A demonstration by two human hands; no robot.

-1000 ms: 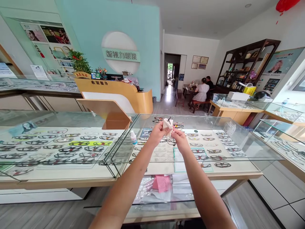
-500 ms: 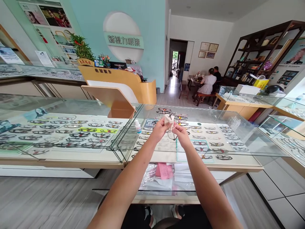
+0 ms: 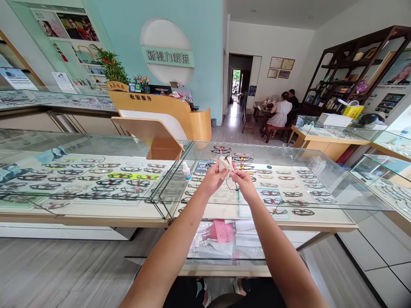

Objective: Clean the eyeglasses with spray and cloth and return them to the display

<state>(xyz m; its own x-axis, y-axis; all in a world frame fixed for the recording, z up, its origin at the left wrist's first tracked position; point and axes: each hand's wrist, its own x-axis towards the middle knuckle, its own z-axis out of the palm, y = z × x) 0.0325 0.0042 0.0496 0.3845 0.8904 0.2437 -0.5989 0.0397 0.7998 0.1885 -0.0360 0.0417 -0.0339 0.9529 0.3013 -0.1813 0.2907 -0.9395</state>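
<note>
Above the glass counter, a pair of eyeglasses (image 3: 231, 185) hangs between my two hands, one rim showing below them. My left hand (image 3: 214, 177) is closed on a light beige cleaning cloth (image 3: 225, 166) bunched against the glasses. My right hand (image 3: 242, 179) pinches the glasses close beside it; its fingertips meet the cloth's edge. The cloth and fingers hide the rest of the frame. To the left on the glass top stands a small white spray bottle (image 3: 186, 171) with a blue and pink label.
Rows of eyeglasses (image 3: 294, 194) lie inside the glass display case (image 3: 205, 209). An open cardboard box (image 3: 165, 152) is behind the bottle. Another glass case (image 3: 80, 171) adjoins at left. Farther back are a wooden cashier desk (image 3: 160, 107) and two seated people (image 3: 282, 112).
The cloth has shifted and spread a little wider around the glasses as my left hand moved slightly. My right hand stays at nearly the same spot. The bottle has not moved.
</note>
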